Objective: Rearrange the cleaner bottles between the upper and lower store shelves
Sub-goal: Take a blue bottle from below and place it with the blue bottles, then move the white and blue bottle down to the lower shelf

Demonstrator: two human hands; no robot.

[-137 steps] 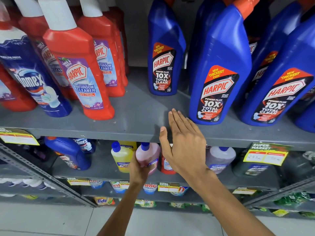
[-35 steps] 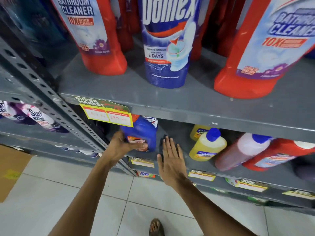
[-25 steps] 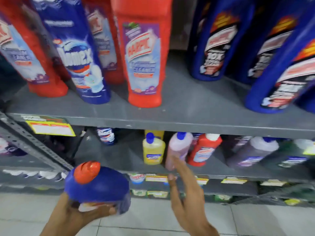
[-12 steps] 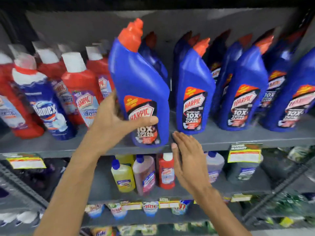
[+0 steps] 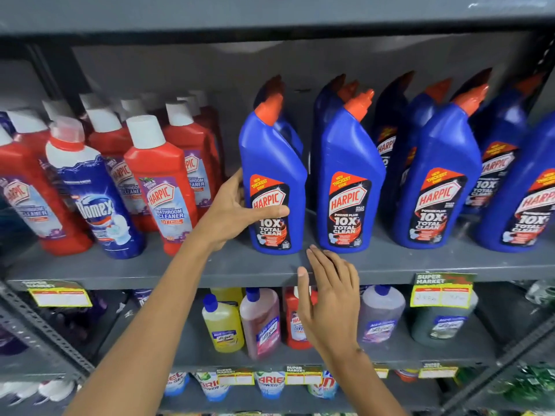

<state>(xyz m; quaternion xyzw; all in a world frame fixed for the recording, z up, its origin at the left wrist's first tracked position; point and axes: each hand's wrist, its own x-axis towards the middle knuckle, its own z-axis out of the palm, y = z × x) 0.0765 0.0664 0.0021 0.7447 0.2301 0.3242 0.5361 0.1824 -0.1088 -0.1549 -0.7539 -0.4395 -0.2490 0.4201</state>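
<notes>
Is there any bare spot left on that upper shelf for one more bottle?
Yes: a gap between the red Harpic bathroom cleaner and the blue Harpic bottle in the left hand, and the front strip of the upper shelf. The right hand rests at that edge. Right of the held bottle, the blue Harpic row is packed tight.

A bare strip of upper shelf (image 5: pixel 228 265) runs between the red Harpic bottle (image 5: pixel 163 187) and the blue Harpic bottle (image 5: pixel 271 187) (left hand (image 5: pixel 231 214) fills it); blue bottles crowd rightward.
</notes>
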